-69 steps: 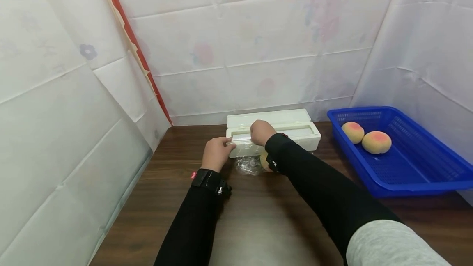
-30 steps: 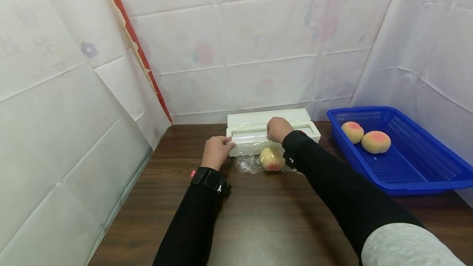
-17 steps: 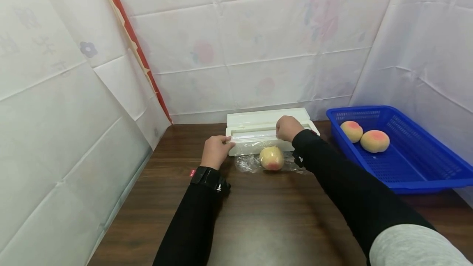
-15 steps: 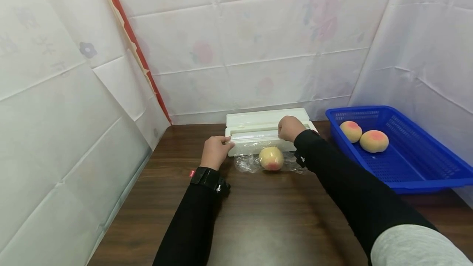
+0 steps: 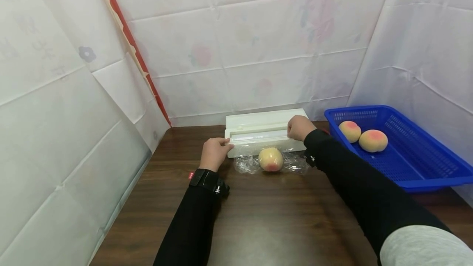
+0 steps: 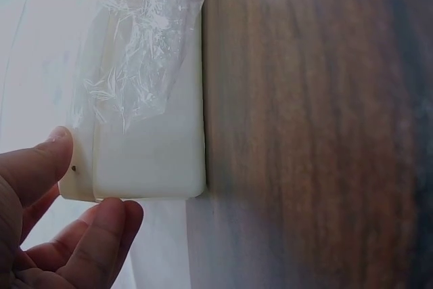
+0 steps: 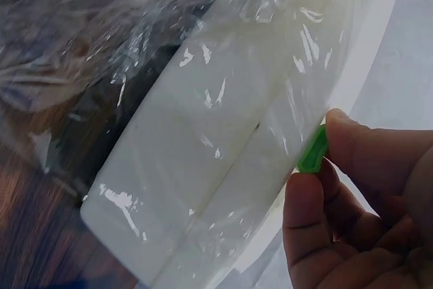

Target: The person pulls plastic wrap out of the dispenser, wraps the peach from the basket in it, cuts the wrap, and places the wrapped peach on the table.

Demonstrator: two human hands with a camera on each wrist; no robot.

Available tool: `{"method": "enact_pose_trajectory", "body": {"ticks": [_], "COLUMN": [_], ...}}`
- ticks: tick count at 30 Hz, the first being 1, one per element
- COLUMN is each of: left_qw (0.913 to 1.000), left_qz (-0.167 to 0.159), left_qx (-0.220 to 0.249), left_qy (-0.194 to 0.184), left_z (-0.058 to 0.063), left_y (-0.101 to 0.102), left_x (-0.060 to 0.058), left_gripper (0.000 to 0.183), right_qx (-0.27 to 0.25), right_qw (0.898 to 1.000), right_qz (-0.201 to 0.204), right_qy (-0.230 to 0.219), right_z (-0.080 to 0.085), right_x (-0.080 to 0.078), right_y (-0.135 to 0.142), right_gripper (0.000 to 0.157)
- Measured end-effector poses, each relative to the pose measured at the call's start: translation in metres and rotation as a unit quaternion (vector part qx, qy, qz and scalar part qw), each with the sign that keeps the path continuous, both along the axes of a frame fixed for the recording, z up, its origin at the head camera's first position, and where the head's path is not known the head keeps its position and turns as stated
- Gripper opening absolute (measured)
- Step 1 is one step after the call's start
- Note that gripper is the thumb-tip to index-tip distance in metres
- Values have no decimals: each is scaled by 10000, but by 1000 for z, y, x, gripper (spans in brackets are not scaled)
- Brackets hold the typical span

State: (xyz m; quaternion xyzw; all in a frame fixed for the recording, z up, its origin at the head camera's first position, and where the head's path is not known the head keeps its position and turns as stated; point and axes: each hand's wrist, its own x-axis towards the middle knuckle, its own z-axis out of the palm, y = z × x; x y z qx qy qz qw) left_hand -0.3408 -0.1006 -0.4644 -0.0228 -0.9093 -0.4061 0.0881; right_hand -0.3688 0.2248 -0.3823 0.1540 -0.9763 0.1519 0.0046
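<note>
A white cling film dispenser [image 5: 264, 118] stands lid up at the back of the table. My left hand [image 5: 214, 154] grips its left end, thumb on the front edge and fingers at the end face in the left wrist view. With thumb and fingertips my right hand [image 5: 300, 127] pinches a small green slide cutter [image 7: 313, 150] near the dispenser's right end. Clear cling film [image 5: 295, 163] hangs over the front and lies crumpled on the table. A peach [image 5: 271, 159] rests with the film just in front of the dispenser, its pink part facing me.
To the right stands a blue plastic basket [image 5: 436, 186] holding two peaches [image 5: 373, 141]. The dark wooden table [image 5: 258, 225] is enclosed by white sheeting [image 5: 236, 44] at the back and both sides.
My right hand has slid rightward along the dispenser from near its middle-left to its right end, uncovering the peach and the film right of it. My left hand keeps its place.
</note>
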Motion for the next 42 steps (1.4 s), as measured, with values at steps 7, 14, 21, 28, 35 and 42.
{"method": "enact_pose_trajectory", "body": {"ticks": [7, 14, 21, 28, 35, 42], "left_qw": [10000, 10000, 9999, 9999, 10000, 10000], "left_qz": [17, 13, 13, 15, 54, -15], "left_qx": [20, -54, -100, -100, -39, -53], "left_qy": [25, 8, -15, -85, -40, -68], "left_z": [4, 8, 11, 8, 6, 7], "left_y": [2, 4, 2, 2, 2, 2], "left_x": [1, 1, 1, 1, 2, 0], "left_gripper": [33, 34, 35, 35, 34, 33], "right_qx": [-39, -75, 129, 9, -51, -116], "right_qw": [10000, 10000, 9996, 9993, 9988, 9985], "right_qz": [-5, -23, -218, -353, -454, -521], "right_qy": [37, 18, 123, 88, 158, 154], "right_z": [7, 11, 9, 10, 5, 4], "right_x": [5, 5, 4, 8, 7, 12], "right_y": [10, 21, 48, 61, 72, 72], "right_gripper": [22, 25, 19, 16, 14, 15]}}
